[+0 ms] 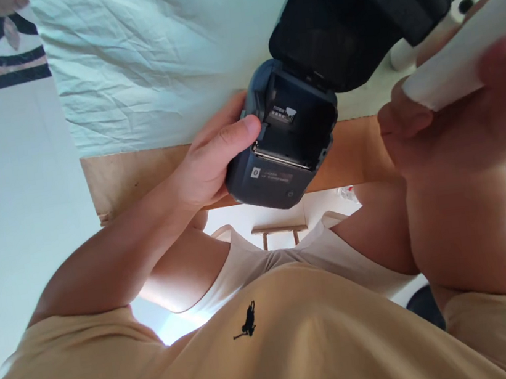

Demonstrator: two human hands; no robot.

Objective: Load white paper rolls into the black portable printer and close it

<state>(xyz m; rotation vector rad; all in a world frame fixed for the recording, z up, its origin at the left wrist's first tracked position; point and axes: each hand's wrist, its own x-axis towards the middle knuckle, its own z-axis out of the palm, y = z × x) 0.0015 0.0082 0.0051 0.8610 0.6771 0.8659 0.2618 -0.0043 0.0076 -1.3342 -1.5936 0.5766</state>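
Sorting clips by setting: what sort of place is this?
Probably a home or small packing desk: a table edge under a wrinkled pale cloth, an open label printer, and a white roll.

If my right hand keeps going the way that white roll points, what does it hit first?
Probably the open lid of the dark printer, as the white roll in the right hand points there; depth is unclear.

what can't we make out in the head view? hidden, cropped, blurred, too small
- Printer: small print on its inner label and front edge, too small to read.
- Open lid: top cut off by the frame edge.
- White roll in the right hand: blurred, right end cropped; the grip is unclear.
- Left hand: fingers hidden behind the printer.
- Second roll: partly hidden behind the lid.
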